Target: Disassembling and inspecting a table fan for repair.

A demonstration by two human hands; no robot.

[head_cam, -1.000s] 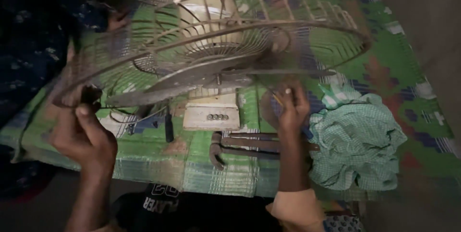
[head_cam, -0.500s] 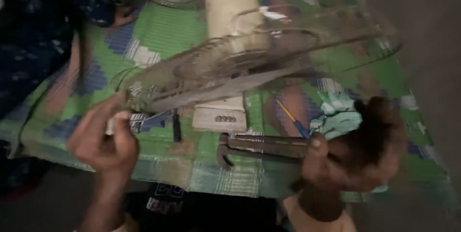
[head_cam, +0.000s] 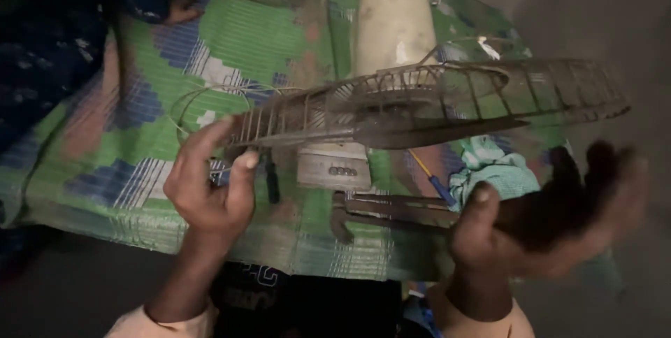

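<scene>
A green, blue and white checked mat (head_cam: 231, 37) is lying under everything. Above it, a wire fan guard (head_cam: 419, 100) is being held nearly edge-on, its long axis running left to right and rising slightly toward the right. Behind the guard, a cream fan body (head_cam: 391, 16) is lying with its button panel (head_cam: 334, 167) toward the person. Right of the panel, a teal cloth (head_cam: 493, 170) is sitting crumpled. The left hand (head_cam: 210, 184) is clamping the guard's left rim. The right hand (head_cam: 552, 212), blurred, is spreading open under the guard's right end. Below the panel, pliers (head_cam: 391, 209) are lying flat beside a blue-handled screwdriver (head_cam: 433, 181).
</scene>
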